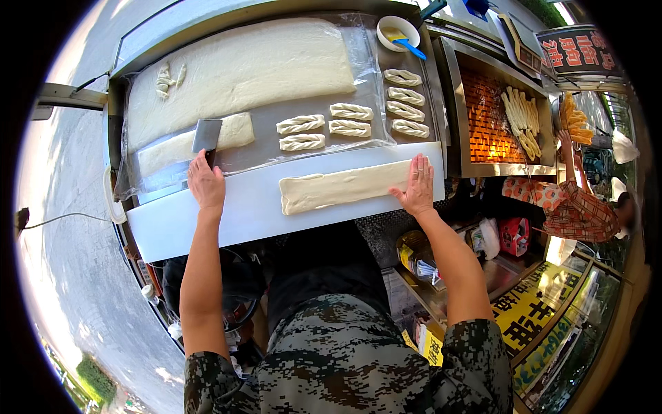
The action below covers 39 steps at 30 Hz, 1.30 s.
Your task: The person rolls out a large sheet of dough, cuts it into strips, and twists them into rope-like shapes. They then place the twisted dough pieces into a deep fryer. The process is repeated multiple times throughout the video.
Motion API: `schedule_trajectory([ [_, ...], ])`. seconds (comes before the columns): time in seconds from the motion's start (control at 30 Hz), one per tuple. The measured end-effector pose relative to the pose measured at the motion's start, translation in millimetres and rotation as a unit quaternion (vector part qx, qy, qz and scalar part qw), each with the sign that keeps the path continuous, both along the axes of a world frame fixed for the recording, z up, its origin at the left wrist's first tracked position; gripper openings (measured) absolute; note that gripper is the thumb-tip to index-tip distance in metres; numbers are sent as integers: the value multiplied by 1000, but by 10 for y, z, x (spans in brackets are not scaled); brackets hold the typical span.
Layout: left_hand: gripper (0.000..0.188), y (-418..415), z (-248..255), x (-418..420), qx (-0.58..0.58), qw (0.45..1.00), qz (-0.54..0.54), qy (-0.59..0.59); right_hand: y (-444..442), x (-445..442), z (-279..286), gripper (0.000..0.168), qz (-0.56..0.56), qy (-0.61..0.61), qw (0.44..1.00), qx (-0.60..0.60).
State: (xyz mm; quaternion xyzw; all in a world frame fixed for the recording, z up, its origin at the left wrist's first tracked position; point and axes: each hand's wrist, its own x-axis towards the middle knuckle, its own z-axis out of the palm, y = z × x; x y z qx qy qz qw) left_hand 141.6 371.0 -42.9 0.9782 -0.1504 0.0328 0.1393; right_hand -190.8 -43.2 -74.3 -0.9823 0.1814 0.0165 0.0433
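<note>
My left hand (206,182) is around the dark handle of a broad-bladed cutter (207,135). Its metal blade lies over a narrow strip of dough (235,130) on the plastic-covered metal tray. My right hand (418,186) rests flat on the right end of a long, flattened dough strip (341,186). That strip lies on a white cutting board (248,207) along the near side of the worktop. Beyond it sit several twisted dough pieces (350,128) on the tray, and a large slab of dough (238,67) covers much of the back.
A white bowl (395,28) with a blue-handled brush (411,49) stands at the back right. To the right, a fryer of hot oil (489,119) holds several pale dough sticks (521,119). Another person (574,207) works beside fried sticks (575,121).
</note>
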Motion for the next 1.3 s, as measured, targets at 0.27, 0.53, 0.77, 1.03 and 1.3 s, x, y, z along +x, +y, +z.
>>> schedule_trajectory([
  [0.27,47,-82,40,-250,-213,973,-28,87,-198,-99,-2,109,-8,-13,1000,22],
  [0.53,50,-1776,326,-1830,-342,838,-140,401,613,308,642,80,-154,-165,893,390],
  [0.77,85,-2826,321,-2185,-156,877,-392,231,-246,-348,405,24,-449,-196,794,360],
  [1.03,106,-2928,-16,-2160,26,914,-359,186,-612,-339,594,33,-337,74,920,187],
  [1.3,103,-2945,54,-2155,36,916,-345,201,-332,-399,524,21,-301,-115,924,207],
])
